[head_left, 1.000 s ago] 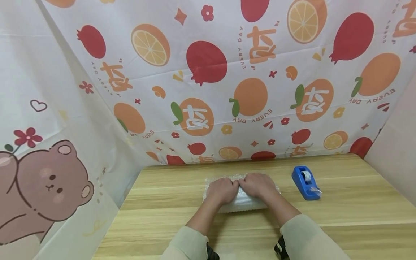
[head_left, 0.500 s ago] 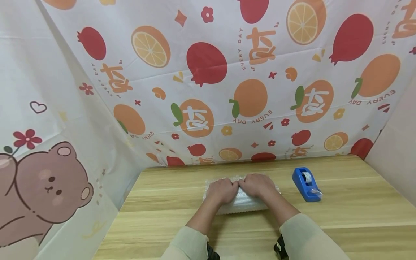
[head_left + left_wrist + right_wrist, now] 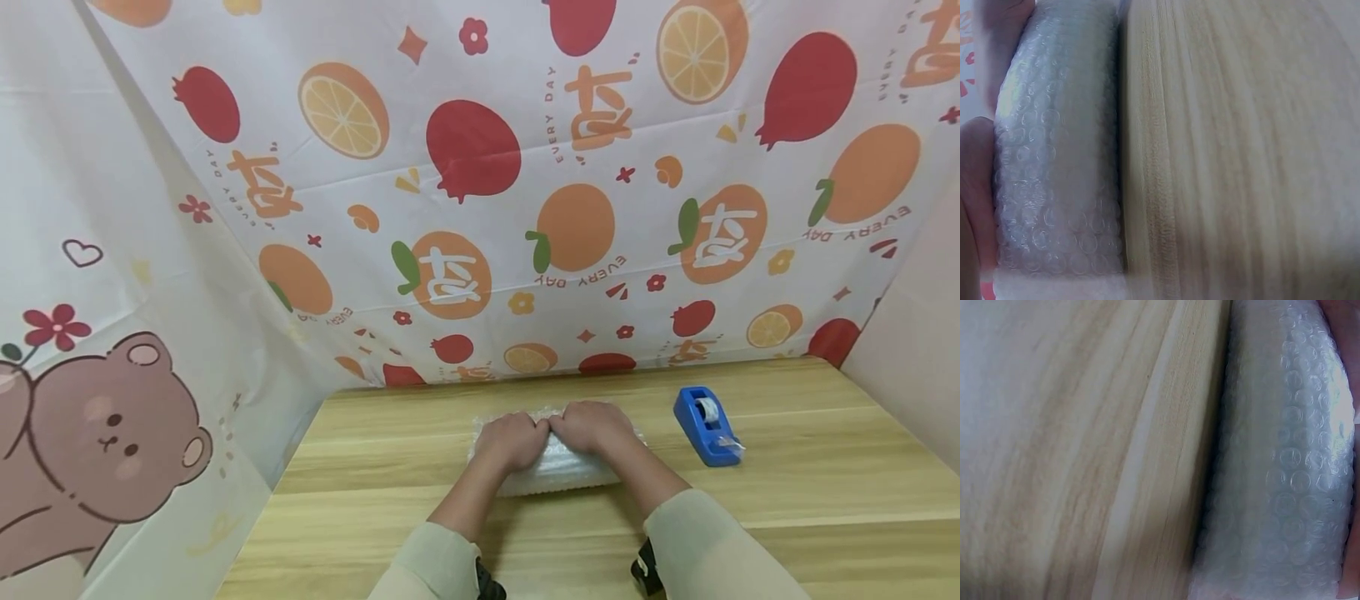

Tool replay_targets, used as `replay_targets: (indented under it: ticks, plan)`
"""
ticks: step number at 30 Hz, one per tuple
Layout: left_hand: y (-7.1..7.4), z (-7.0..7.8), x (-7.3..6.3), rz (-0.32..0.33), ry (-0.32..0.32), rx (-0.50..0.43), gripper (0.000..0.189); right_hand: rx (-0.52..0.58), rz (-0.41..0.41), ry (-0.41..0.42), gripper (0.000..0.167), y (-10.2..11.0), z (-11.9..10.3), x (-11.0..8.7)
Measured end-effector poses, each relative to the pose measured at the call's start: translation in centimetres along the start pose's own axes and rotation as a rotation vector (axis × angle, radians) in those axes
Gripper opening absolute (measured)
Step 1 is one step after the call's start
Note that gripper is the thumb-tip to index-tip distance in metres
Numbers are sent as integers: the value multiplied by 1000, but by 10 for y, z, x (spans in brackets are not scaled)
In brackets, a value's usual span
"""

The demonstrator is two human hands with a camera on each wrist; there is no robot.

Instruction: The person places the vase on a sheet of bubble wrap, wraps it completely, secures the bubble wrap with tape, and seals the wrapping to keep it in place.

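A flat bundle of bubble wrap (image 3: 558,468) lies on the wooden table, its clear bubbles catching the light. My left hand (image 3: 513,439) grips its upper left part with curled fingers. On the other side, my right hand (image 3: 595,427) grips the wrap likewise, and the two thumbs meet near the middle. The left wrist view has the bubbled side (image 3: 1054,169) up close, with part of a hand (image 3: 977,181) along its far edge. From the right wrist, the wrap (image 3: 1291,462) shows as a rounded roll. The fingertips are hidden, and so is whatever the wrap encloses.
To the right of the wrap a blue tape dispenser (image 3: 707,427) stands on the table (image 3: 360,492), a loose piece of clear tape (image 3: 729,446) sticking out at its front. Behind the table hangs a fruit-print cloth (image 3: 495,208); a bear-print cloth (image 3: 112,433) hangs at left.
Both hands and the bubble wrap keep practically the same place. Only the head view shifts slightly.
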State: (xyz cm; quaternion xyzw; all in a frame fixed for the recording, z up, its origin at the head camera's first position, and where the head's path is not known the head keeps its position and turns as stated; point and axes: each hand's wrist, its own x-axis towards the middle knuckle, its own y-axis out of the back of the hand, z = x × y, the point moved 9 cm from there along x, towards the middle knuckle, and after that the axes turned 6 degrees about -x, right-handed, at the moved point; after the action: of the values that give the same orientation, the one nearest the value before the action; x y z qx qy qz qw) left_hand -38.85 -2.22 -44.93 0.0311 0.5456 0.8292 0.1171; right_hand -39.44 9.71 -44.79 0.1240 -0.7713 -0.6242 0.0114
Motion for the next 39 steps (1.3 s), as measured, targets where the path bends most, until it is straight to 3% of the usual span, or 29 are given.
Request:
replay_targets:
  ticks: [28,32,39]
  plan:
    - [5,1,-2,65,-34,-31,47,21,-41,-12,48,-3,0,2]
    - [5,3,-3,80,-76,-45,45,14,-39,-9,49,-2,-1,2]
    - [1,11,-7,15,-190,-21,54,16,-47,-11,50,-1,-1,1]
